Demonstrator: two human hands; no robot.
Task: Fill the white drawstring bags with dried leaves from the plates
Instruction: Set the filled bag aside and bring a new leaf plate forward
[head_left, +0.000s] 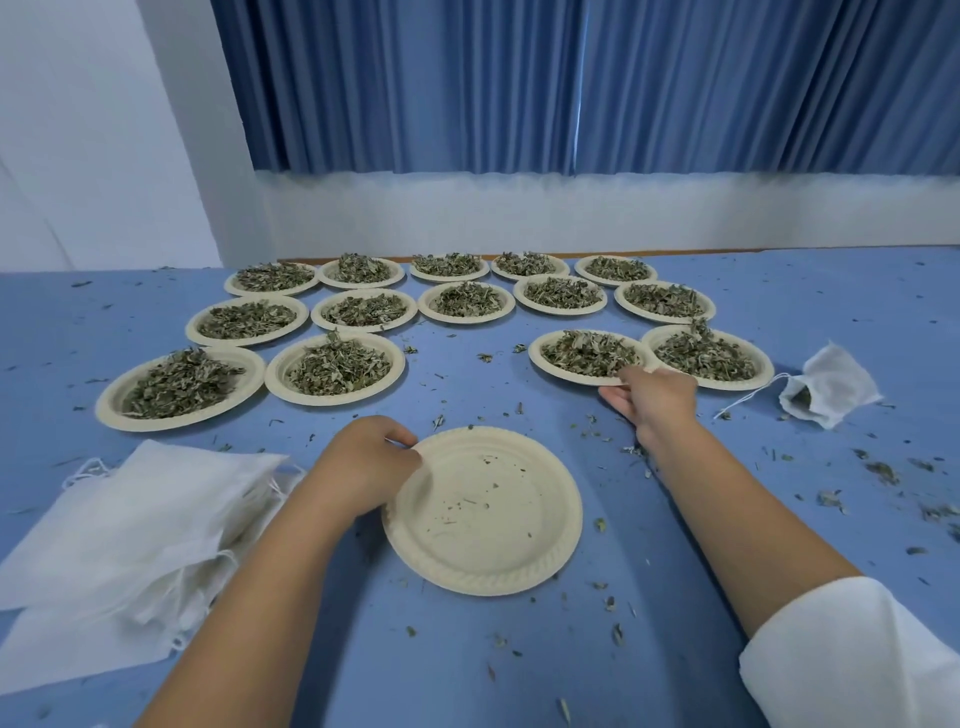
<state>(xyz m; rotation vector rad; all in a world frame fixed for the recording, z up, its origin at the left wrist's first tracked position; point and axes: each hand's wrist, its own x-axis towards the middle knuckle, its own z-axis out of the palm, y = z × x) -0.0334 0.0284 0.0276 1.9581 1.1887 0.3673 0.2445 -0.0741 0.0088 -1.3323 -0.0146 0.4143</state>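
Left hand (363, 462) pinches the empty plate (488, 525), right hand (649, 397) fingers grip a full plate (536, 357) (slide it level, slowly).

You have no text, label, brand, number or sign to read anywhere in this view. The empty plate (483, 569) near the worktop's front edge, every filled plate (274, 372) toward its far edge, the stack of white drawstring bags (130, 519) at its left edge and the blue table cover (467, 387) all show plain, unprinted surfaces.
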